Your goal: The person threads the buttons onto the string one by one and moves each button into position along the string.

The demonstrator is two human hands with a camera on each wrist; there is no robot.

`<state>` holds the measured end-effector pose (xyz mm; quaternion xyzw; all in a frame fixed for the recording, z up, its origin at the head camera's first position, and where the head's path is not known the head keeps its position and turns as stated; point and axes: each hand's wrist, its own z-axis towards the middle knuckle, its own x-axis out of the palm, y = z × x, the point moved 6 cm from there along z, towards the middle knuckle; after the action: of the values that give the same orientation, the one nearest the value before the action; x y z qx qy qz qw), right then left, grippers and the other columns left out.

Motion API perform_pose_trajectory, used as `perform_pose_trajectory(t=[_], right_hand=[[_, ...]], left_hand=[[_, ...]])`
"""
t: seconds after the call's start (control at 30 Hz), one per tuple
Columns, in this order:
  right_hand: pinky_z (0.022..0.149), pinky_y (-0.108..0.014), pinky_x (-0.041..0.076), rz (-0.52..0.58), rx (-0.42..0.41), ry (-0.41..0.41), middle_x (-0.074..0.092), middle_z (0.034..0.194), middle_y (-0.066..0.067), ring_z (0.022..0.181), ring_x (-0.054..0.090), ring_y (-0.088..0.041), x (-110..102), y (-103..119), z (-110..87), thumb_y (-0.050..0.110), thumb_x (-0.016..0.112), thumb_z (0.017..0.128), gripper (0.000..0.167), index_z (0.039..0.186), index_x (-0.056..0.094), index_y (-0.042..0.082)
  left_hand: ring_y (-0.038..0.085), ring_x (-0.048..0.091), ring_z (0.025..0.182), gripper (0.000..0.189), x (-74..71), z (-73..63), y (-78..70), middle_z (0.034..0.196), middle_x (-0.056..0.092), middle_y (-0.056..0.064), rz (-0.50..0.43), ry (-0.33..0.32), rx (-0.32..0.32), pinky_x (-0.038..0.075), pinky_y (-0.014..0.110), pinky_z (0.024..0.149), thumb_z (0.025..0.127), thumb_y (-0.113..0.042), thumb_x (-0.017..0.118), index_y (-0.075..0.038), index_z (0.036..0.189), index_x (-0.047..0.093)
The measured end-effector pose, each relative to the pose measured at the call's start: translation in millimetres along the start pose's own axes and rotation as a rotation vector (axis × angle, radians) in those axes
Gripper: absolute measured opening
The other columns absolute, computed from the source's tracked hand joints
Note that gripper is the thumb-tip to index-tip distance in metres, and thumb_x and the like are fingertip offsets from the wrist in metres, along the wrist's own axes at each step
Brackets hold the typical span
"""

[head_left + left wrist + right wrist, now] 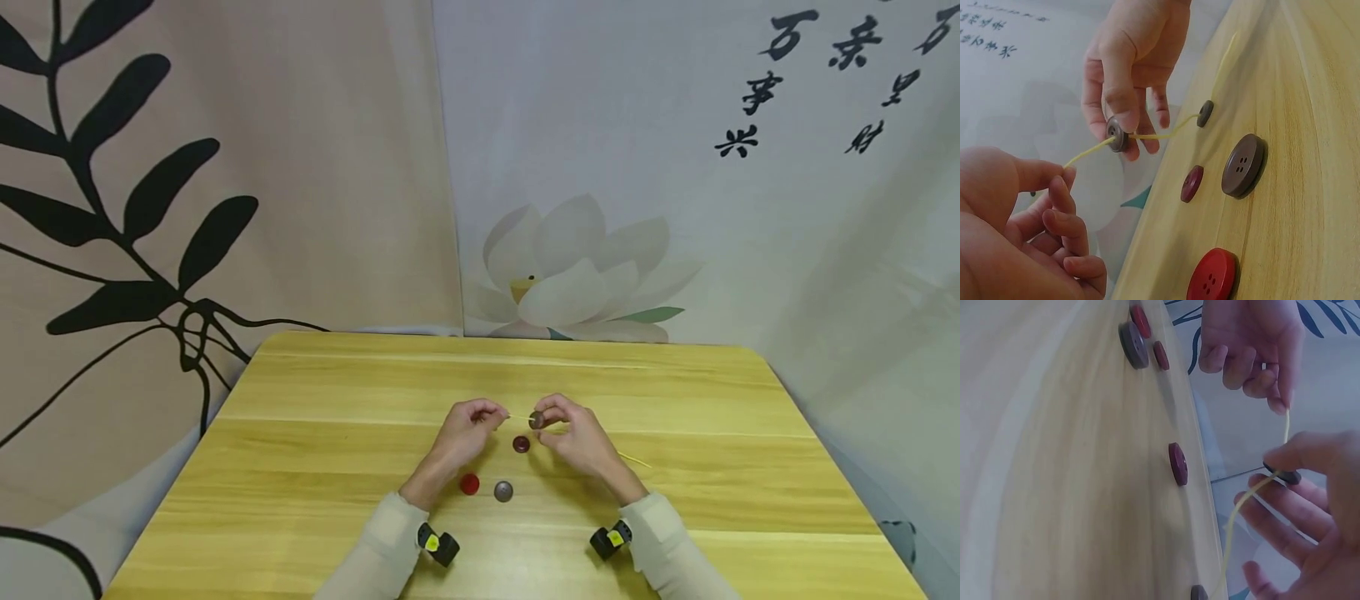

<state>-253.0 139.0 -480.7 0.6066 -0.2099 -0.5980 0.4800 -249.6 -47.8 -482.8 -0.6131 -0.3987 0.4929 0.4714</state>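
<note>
In the head view my left hand (467, 429) pinches one end of a yellow cord (1088, 152) between thumb and forefinger. Facing it, my right hand (577, 433) holds a brown button (1117, 134) by its rim, above the table. The cord runs through this button and stretches across to the left fingertips. Beyond the right hand the cord leads down to a small dark button (1205, 114), and its tail (634, 459) shows past the right wrist. Nearest below the hands lies a maroon button (521, 444).
Closer to me on the wooden table (300, 483) lie a red button (469, 484) and a larger grey-brown button (503, 492). The right wrist view shows another small reddish button (1160, 355) beside them. A printed cloth (360, 167) hangs behind the table.
</note>
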Motion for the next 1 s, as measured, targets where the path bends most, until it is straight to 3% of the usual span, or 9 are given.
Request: perform_pose_trajectory(t=[0.3, 1.0], right_hand=[[0.098, -0.061, 0.04, -0.027, 0.041, 0.013, 0.073, 0.096, 0.007, 0.1, 0.066, -0.02, -2.5, -2.4, -1.3, 0.005, 0.075, 0.085, 0.026, 0.105, 0.064, 0.017], [0.098, -0.054, 0.044, -0.058, 0.068, 0.01, 0.071, 0.106, 0.004, 0.108, 0.063, -0.023, -12.0, -18.2, -4.7, 0.006, 0.075, 0.086, 0.026, 0.107, 0.065, 0.016]], left_hand=[[0.014, 0.051, 0.079, 0.022, 0.6, -0.2, -0.8, 0.103, 0.065, 0.022, 0.017, 0.0, 0.009, 0.041, 0.025, 0.067, 0.099, -0.017, 0.059, 0.001, 0.105, 0.071], [0.015, 0.05, 0.078, 0.023, -2.4, 0.5, -0.6, 0.1, 0.064, 0.02, 0.02, -0.002, -0.004, 0.04, 0.025, 0.065, 0.1, -0.018, 0.058, 0.0, 0.104, 0.071]])
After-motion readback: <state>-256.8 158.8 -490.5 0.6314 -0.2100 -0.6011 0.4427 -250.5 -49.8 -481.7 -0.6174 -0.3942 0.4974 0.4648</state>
